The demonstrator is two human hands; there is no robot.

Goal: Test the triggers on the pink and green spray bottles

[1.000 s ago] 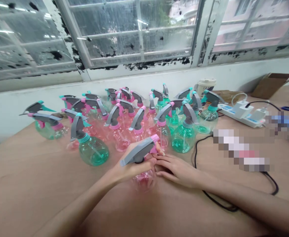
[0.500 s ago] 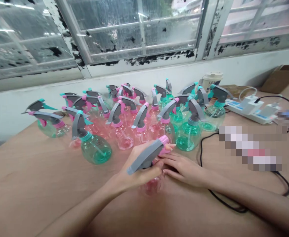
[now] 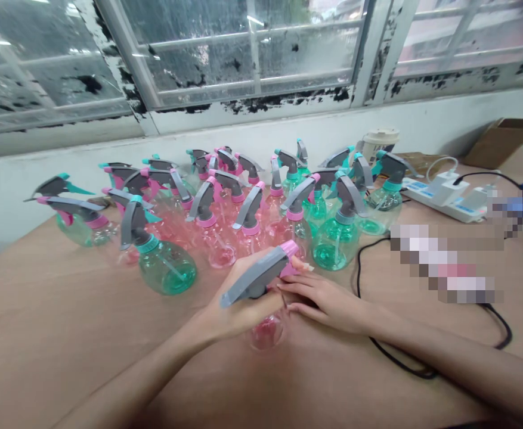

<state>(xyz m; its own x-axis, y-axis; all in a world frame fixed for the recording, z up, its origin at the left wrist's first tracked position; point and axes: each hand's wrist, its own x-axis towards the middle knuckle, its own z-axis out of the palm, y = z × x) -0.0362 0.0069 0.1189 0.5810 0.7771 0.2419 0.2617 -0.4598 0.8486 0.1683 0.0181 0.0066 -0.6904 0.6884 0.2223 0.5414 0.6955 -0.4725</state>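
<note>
A pink-tinted spray bottle [image 3: 266, 335] stands on the table in front of me, its grey and pink trigger head [image 3: 256, 277] slanting up to the right. My left hand [image 3: 234, 316] is closed around its neck under the trigger head. From the right, my right hand [image 3: 328, 301] reaches in with thumb and fingers against the bottle by the neck and trigger; its fingertips are partly hidden. Just beyond my hands is a group of pink spray bottles [image 3: 220, 253] and green spray bottles [image 3: 333, 250]. One green bottle [image 3: 167, 271] is nearer on the left.
On the right lie a white power strip [image 3: 442, 202] with plugged-in chargers, a black cable [image 3: 359, 274] and a blurred-out object [image 3: 440, 256]. A lidded paper cup [image 3: 380, 143] and a cardboard box [image 3: 505, 143] are by the wall, under windows [image 3: 243, 47].
The whole view has shifted slightly, so everything sits a little further left. Both hands remain on the same pink bottle, and my left thumb reaches less far across its front.
</note>
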